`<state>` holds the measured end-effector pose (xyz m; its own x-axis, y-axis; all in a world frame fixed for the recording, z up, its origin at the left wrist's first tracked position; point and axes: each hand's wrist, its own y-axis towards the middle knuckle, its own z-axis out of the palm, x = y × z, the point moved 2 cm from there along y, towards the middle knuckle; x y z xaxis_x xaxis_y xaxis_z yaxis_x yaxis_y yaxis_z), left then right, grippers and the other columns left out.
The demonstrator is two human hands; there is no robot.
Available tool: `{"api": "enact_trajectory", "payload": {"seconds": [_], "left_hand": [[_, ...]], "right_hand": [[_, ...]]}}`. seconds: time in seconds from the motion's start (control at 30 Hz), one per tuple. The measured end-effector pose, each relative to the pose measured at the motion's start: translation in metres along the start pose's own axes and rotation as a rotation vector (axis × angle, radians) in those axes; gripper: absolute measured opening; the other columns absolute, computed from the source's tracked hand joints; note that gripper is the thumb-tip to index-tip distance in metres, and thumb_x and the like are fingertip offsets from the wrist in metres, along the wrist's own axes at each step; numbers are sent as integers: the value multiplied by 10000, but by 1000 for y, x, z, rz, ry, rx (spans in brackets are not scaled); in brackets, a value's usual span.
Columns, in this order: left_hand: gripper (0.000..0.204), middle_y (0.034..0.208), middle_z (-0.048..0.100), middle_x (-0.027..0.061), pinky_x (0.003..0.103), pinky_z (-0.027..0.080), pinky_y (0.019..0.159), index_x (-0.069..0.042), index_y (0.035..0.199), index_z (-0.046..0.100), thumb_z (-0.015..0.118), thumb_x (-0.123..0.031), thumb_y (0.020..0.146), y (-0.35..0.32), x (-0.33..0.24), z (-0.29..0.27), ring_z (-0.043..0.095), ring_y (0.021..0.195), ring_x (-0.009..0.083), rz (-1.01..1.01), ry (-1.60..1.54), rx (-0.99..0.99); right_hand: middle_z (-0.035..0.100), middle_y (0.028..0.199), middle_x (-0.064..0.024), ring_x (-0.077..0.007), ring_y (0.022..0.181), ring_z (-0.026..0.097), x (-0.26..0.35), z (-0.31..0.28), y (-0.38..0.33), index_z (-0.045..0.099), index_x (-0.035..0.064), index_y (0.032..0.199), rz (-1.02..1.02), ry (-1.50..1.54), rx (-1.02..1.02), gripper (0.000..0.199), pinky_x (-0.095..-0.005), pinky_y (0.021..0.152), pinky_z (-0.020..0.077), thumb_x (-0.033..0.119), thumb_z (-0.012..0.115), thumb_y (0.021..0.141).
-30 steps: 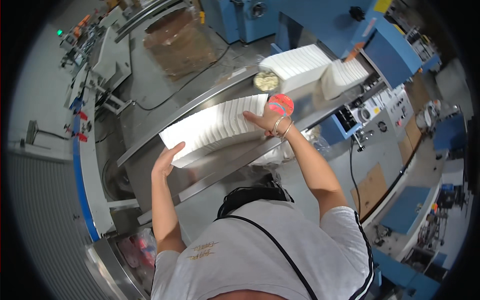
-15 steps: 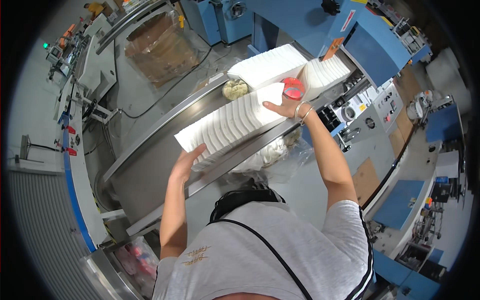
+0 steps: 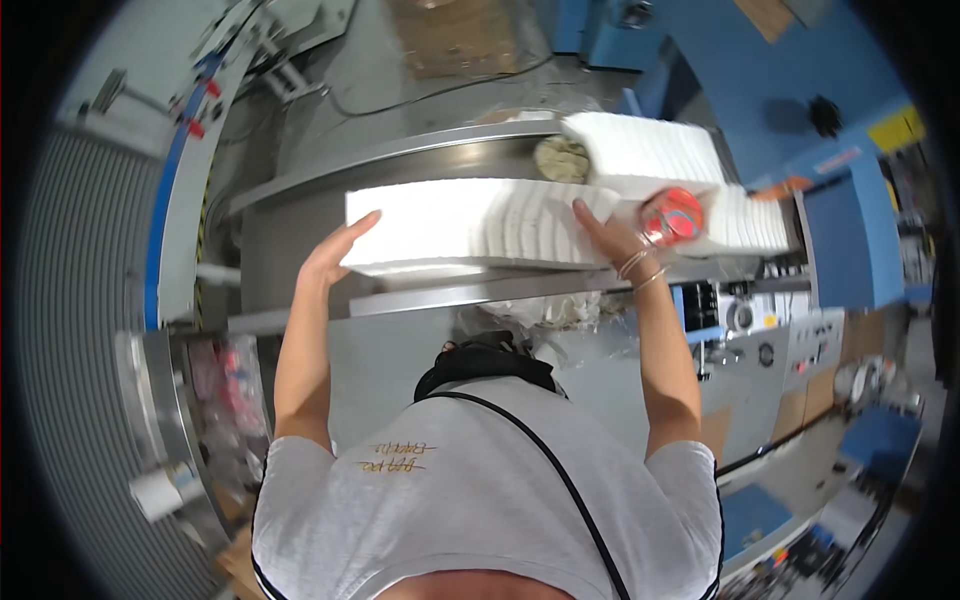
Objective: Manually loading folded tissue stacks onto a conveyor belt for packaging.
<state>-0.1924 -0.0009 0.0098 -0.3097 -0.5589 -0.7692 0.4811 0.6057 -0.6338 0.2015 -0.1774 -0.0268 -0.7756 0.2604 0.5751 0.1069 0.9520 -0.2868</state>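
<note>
A long row of white, soft-looking folded sheets (image 3: 440, 222) lies across the metal trough, pressed between my two hands. My left hand (image 3: 335, 252) holds its left end, thumb on top. At the right end, my right hand (image 3: 608, 236) grips it with the thumb over the upper edge; its other fingers are partly hidden. Just right of that hand sits a round red object (image 3: 672, 217). Behind lies a second white stack (image 3: 645, 150), and another white stack (image 3: 750, 220) stands farther right. A round, pale yellowish bundle (image 3: 562, 160) rests by the second stack.
The metal trough (image 3: 290, 235) has raised rails along both long sides. Blue machinery (image 3: 850, 235) borders its right end. Clear plastic wrapping (image 3: 545, 312) bulges below the near rail. At lower left, a bin holds red and clear plastic packets (image 3: 235, 375). A cardboard box (image 3: 455, 40) stands beyond.
My view has turned, so the trough now runs nearly level. The row of white sheets has straightened between my hands, and my left hand has shifted to its outer left end.
</note>
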Motion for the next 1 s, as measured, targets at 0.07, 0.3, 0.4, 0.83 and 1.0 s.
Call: {"api": "enact_trajectory", "payload": {"seconds": [0.07,0.3,0.4,0.83,1.0], "left_hand": [[789,1388,434,173,338,295,1072,44,1371,383,658,-459,830,0,-4,4,398,1291,260,37,176,-79],[751,1335,487,161,364,290,1069,30,1358,401,723,-339,789,-25,5,-2,417,1264,263,254,28,-23],[736,1326,494,151,361,310,1059,23,1358,403,727,-305,785,-50,11,-26,422,1259,256,334,-44,-34],[709,1285,521,122,342,345,1026,-8,1332,434,758,-215,736,-307,129,-271,461,1208,219,669,-310,-556],[743,1294,514,148,360,352,1031,4,1333,433,756,-307,741,-405,216,-336,470,1207,241,618,-513,-880]], "right_hand": [[613,1119,-130,-237,1011,571,66,-14,-11,524,-13,1244,32,656,8,553,-325,908,422,412,575,894],[669,1004,-85,-159,902,588,118,36,1,638,-18,1094,46,786,-28,449,-293,852,449,336,692,823],[624,1102,-70,-170,978,567,122,45,13,549,-32,1215,-194,531,-42,507,-295,912,421,239,698,814],[353,1429,-132,-226,1311,339,488,168,45,156,-35,1457,-517,694,344,938,-338,1088,241,233,740,773],[445,1331,-126,-213,1234,411,638,272,67,155,-25,1451,-612,640,690,990,-327,1066,278,257,775,733]]}}
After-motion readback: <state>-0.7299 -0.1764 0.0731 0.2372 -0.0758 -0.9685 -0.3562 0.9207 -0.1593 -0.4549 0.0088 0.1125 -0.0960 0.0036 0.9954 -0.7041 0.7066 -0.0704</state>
